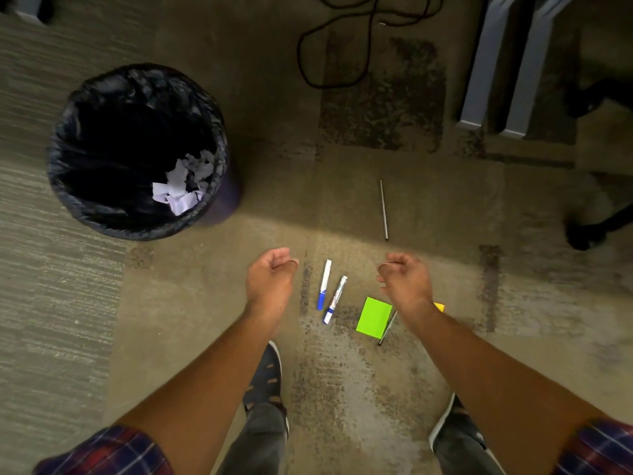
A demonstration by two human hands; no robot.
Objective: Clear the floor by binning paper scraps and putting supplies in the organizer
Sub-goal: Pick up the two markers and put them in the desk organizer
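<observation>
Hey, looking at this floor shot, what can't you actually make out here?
- Organizer: nowhere in the head view, so its place is unknown.
- Yellow item: mostly hidden behind the right hand.
- Trash bin depth: dark below the paper scraps.
- Marker labels: too small to read.
- Dark pen: partly under the green sticky pad.

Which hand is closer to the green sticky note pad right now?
Right. The right hand hovers just above and beside the green sticky note pad; the left hand is farther off, beyond the two markers.
</observation>
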